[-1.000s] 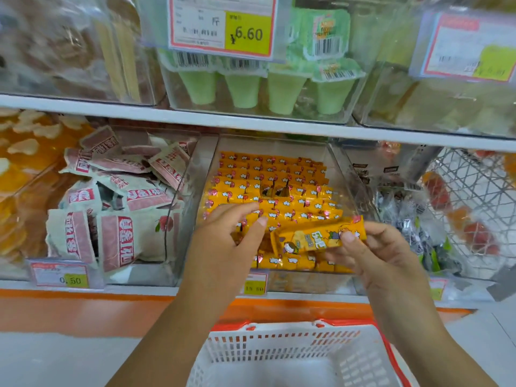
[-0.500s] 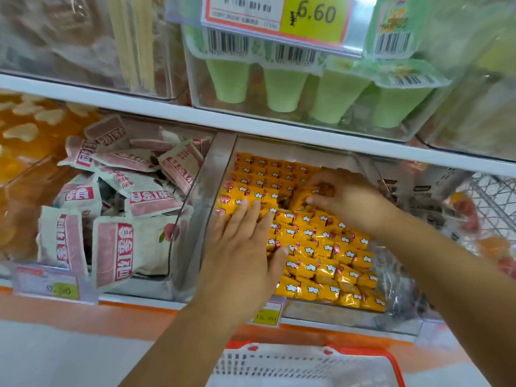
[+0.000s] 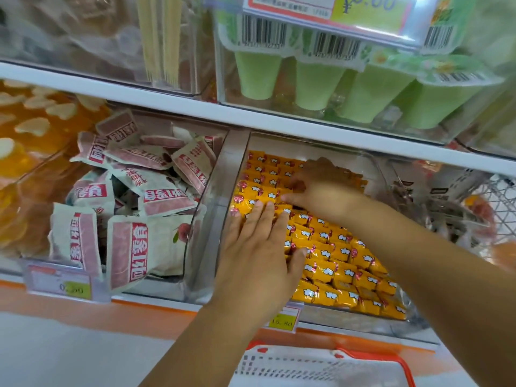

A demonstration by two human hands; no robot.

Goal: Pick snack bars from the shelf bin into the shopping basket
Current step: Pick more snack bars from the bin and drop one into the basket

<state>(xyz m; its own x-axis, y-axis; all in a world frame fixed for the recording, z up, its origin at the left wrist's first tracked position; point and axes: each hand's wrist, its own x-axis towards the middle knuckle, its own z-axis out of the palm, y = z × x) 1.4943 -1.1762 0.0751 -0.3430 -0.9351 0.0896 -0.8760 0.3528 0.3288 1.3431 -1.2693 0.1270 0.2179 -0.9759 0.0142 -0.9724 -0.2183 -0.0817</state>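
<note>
right hand back in clear plastic shelf bin, mid-frame, curled among yellow foil-wrapped snack bars — grip unclear | left hand flat on them | white plastic basket at bottom edge — next pick likely starting

Snack bars in shelf bin; basket below; pouches left.

Basket cut by bottom edge; right hand fingertips blurred, grip on bars unclear
</note>
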